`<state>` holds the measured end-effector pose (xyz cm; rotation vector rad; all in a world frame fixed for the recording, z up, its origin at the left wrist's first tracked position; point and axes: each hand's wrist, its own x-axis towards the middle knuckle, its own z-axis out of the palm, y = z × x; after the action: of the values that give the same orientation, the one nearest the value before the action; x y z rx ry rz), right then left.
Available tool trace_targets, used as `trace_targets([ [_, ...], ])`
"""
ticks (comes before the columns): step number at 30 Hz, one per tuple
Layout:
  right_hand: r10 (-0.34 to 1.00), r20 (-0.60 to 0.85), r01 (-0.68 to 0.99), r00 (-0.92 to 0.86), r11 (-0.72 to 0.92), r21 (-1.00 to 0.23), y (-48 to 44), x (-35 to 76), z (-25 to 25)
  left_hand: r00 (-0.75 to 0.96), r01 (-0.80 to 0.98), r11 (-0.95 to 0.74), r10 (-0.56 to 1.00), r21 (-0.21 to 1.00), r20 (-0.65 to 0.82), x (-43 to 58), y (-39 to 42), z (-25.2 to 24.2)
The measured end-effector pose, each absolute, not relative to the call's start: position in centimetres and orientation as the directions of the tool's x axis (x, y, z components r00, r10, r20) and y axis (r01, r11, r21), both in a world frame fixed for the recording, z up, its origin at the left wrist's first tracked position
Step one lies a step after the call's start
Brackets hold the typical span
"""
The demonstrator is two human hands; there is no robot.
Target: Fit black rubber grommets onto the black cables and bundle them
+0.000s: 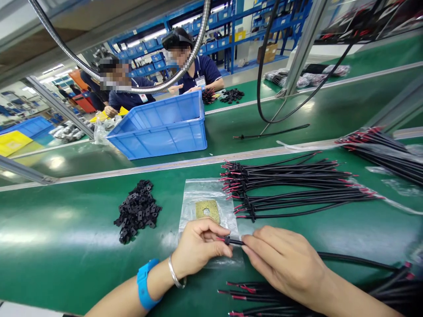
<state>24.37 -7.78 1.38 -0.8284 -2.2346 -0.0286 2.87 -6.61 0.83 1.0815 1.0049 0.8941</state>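
Observation:
My left hand [198,246] pinches a small black clip [227,240] at the end of a black cable [357,260]. My right hand [284,259] pinches the same cable just to the right of the clip. Both hands hover over a clear plastic bag [198,193] lying on the green belt [66,229], with a yellowish square plate [207,210] on it. A pile of small black clips [138,211] lies to the left. Bundles of black cables with red tips [291,189] lie just beyond my hands.
A blue crate [161,127] stands on the far side of the belt. Two other people sit behind it at a second green bench. More cable bundles lie at the right [380,147] and near my right wrist [264,295]. A flexible metal hose [132,83] arcs overhead.

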Motion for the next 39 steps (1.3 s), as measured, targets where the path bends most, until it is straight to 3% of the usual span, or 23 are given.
trace_targets([
  [5, 0.626, 0.548, 0.52, -0.555, 0.775, -0.359, -8.4, 23.9, 1.1, 0.329, 0.161, -0.185, 0.936, 0.969, 0.124, 2.9, -6.7, 1.8],
  [8, 0.657, 0.495, 0.51, -0.568, 0.753, -0.415, -8.8, 23.8, 0.7, 0.388, 0.208, -0.314, 0.896, 0.926, 0.216, 2.8, -6.7, 2.2],
  [14, 0.691, 0.437, 0.498, -0.577, 0.721, -0.482, -9.1, 23.6, 0.3, 0.422, 0.222, -0.357, 0.874, 0.907, 0.24, 3.2, -7.0, 1.9],
  [21, 0.692, 0.44, 0.437, -0.573, 0.712, -0.55, -8.9, 23.4, 0.8, 0.394, 0.161, -0.468, 0.838, 0.869, 0.378, 3.6, -7.1, 1.3],
  [28, 0.762, 0.308, 0.419, -0.57, 0.592, -0.688, -8.7, 23.4, 1.4, 0.391, 0.179, -0.504, 0.825, 0.845, 0.409, 3.9, -7.2, 1.0],
  [32, 0.737, 0.374, 0.438, -0.563, 0.65, -0.621, -8.4, 23.6, 1.3, 0.415, 0.223, -0.498, 0.827, 0.838, 0.38, 3.6, -6.7, 1.1],
  [39, 0.612, 0.591, 0.569, -0.525, 0.769, -0.291, -7.9, 24.4, 1.8, 0.482, 0.317, -0.376, 0.855, 0.871, 0.194, 1.3, -5.9, 2.0],
])
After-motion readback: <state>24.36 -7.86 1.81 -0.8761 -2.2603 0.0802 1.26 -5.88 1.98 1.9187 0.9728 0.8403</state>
